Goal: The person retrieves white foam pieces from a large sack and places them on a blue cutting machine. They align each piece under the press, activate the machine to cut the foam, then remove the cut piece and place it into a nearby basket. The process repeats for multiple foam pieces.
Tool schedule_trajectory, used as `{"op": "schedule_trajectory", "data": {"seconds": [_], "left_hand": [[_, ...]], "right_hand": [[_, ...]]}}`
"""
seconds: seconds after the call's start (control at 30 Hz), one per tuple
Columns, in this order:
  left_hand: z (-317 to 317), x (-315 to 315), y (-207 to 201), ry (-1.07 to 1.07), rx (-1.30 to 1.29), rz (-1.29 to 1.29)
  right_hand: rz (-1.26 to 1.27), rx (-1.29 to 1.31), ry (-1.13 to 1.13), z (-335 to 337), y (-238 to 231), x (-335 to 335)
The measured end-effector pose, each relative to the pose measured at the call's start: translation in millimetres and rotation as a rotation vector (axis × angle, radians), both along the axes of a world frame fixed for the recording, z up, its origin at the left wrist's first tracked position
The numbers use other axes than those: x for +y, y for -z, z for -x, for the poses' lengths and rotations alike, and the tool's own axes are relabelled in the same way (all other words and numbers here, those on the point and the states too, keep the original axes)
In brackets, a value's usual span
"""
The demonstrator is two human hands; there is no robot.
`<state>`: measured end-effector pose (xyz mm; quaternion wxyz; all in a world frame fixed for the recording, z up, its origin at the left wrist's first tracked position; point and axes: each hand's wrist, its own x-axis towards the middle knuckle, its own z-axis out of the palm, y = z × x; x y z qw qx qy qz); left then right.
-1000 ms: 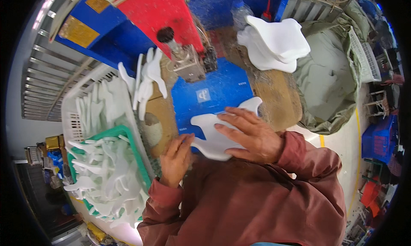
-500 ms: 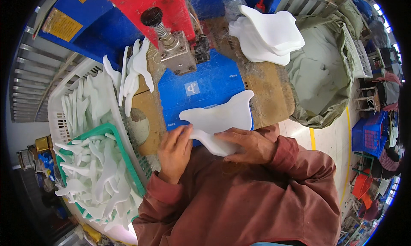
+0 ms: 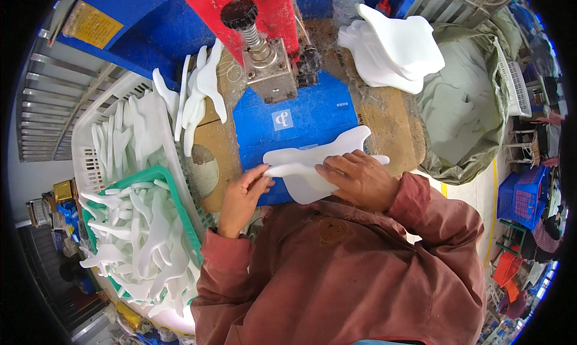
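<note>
A wide white foam pad with a curved outline lies at the near edge of a blue sheet. Across it runs a second white foam piece, which shows as a narrow wavy strip. The fingertips of my left hand pinch the strip's left end between thumb and forefinger. Over its right part my right hand is closed with bent fingers, and the strip's far end sticks out beyond the knuckles. Whether the strip is a thin piece or a pad seen edge-on, I cannot tell.
Beyond the sheet stands a red press with a black knob. Stacked white pads are at the back right, beside a sack of foam pieces. On the left are narrow foam pieces, a white basket and a green-rimmed basket.
The front foam piece has gone from tilted toward me to edge-on across the wide pad. My right hand has risen a little with it. The whole view has shifted slightly.
</note>
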<state>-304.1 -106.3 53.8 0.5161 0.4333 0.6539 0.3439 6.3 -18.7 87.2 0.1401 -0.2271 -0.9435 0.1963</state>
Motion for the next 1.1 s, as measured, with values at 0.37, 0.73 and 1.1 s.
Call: {"op": "schedule_trajectory", "data": {"seconds": [0.37,0.73,1.1], "left_hand": [[-5.1,27.2,23.2,0.028,0.478,-0.319],[-5.5,33.8,45.0,0.073,0.684,-0.404],[-3.7,39.8,50.1,0.045,0.678,-0.329]], "right_hand": [[0.060,-0.012,-0.021,9.7,22.9,22.5],[0.091,-0.042,-0.038,14.6,43.6,27.9],[0.100,-0.027,-0.035,16.9,47.1,38.7]]}}
